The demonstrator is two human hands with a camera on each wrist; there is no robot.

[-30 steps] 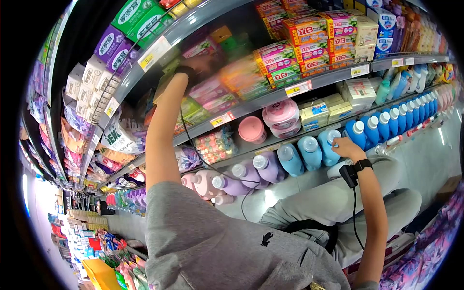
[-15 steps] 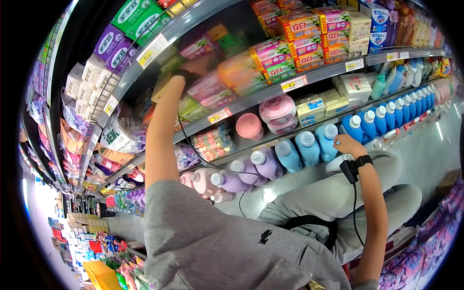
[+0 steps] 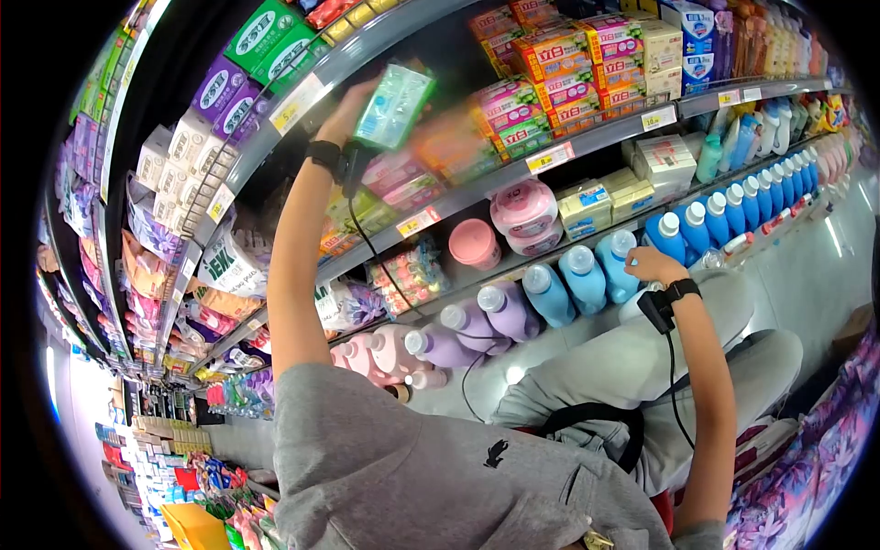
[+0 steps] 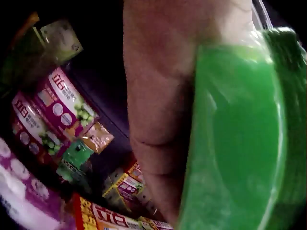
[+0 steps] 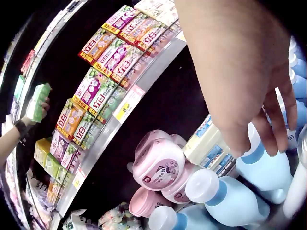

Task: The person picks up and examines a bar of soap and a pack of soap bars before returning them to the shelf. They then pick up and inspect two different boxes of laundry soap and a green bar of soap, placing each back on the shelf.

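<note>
Head view: the left hand [image 3: 351,103] holds a green plastic-wrapped pack [image 3: 394,105] in a pinching grip, high beside the grey upper shelf [image 3: 367,44]. The right hand [image 3: 653,266] hangs loose-fingered over a blue white-capped bottle [image 3: 616,266]. Gripped along only 1 edge, the slick pack could slip and fall.

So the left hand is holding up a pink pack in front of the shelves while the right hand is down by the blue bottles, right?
Not quite. The pack in the left hand is green, not pink; the head and left wrist views both show it. The rest holds: the right hand is down by the blue bottles.
</note>
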